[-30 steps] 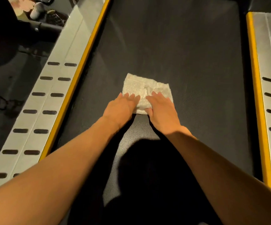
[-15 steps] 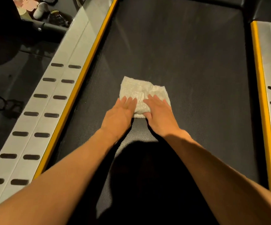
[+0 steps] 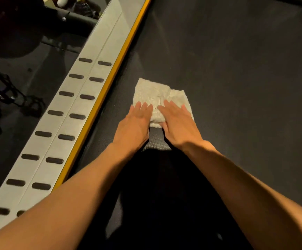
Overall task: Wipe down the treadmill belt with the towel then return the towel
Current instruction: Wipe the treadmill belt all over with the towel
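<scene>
A folded white towel (image 3: 155,94) lies flat on the dark treadmill belt (image 3: 236,78), a little left of the belt's middle. My left hand (image 3: 135,123) presses on the towel's near left part with straight fingers. Beside it, my right hand (image 3: 179,123) presses on the near right part, fingers also flat. The near edge of the towel is partly covered by both hands. My shadow darkens the belt below my forearms.
A grey side rail (image 3: 70,112) with dark oval grips and a yellow edge strip (image 3: 106,87) runs along the belt's left. Dark floor with a black metal frame (image 3: 7,91) lies further left. Shoes and clutter (image 3: 74,4) sit at the top left.
Both hands have slid the towel to the left across the belt, closer to the yellow strip. The right rail has dropped out of view.
</scene>
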Motion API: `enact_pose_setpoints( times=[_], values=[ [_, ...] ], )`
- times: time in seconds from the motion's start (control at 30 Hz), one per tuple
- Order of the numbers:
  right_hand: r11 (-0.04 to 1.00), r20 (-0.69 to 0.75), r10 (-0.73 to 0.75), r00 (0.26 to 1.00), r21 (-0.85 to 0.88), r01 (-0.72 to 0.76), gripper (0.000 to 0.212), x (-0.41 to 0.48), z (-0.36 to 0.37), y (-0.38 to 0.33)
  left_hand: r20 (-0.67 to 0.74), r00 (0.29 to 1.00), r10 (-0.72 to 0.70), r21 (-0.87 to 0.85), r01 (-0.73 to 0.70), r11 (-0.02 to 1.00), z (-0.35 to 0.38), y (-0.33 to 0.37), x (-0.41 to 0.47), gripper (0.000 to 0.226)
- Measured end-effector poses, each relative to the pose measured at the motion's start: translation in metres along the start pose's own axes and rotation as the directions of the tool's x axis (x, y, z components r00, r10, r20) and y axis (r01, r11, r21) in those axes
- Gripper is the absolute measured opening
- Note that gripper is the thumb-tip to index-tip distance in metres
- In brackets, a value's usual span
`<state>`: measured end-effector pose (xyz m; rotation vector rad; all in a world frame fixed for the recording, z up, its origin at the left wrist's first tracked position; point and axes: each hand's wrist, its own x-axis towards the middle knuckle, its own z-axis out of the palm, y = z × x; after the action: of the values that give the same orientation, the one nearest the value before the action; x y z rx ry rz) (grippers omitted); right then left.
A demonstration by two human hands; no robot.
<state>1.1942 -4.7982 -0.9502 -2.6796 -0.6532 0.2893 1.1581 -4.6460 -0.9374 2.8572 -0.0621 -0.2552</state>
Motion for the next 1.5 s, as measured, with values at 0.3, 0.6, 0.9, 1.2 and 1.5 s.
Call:
enact_pose_setpoints(
  times=[0.3, 0.6, 0.9, 1.2, 1.5],
  values=[
    [0.995, 0.057, -0.053, 0.997, 0.093, 0.048, 0.049, 0.042, 0.007, -0.013, -0.04, 0.996, -0.082, -0.041, 0.08, 0.996, -0.008, -0.028, 0.011, 0.047],
    [0.97, 0.07, -0.241, 0.968, 0.051, 0.238, 0.051, 0.006, 0.023, -0.024, 0.084, 0.981, -0.173, -0.101, 0.181, 0.978, 0.0, -0.031, -0.048, 0.054],
    [0.968, 0.089, -0.247, 0.965, -0.006, 0.249, 0.053, 0.03, 0.012, -0.047, -0.063, 0.98, -0.188, 0.021, 0.189, 0.982, -0.02, -0.036, -0.018, 0.034],
    [0.948, 0.135, -0.316, 0.939, 0.074, 0.308, 0.049, 0.024, 0.02, -0.039, -0.112, 0.964, -0.241, 0.07, 0.25, 0.966, -0.021, -0.026, -0.039, 0.02],
    [0.97, -0.005, -0.212, 0.977, 0.12, 0.211, 0.051, -0.048, 0.037, -0.037, 0.181, 0.952, -0.246, 0.186, 0.212, 0.959, -0.019, 0.014, -0.072, 0.034]
  ],
)
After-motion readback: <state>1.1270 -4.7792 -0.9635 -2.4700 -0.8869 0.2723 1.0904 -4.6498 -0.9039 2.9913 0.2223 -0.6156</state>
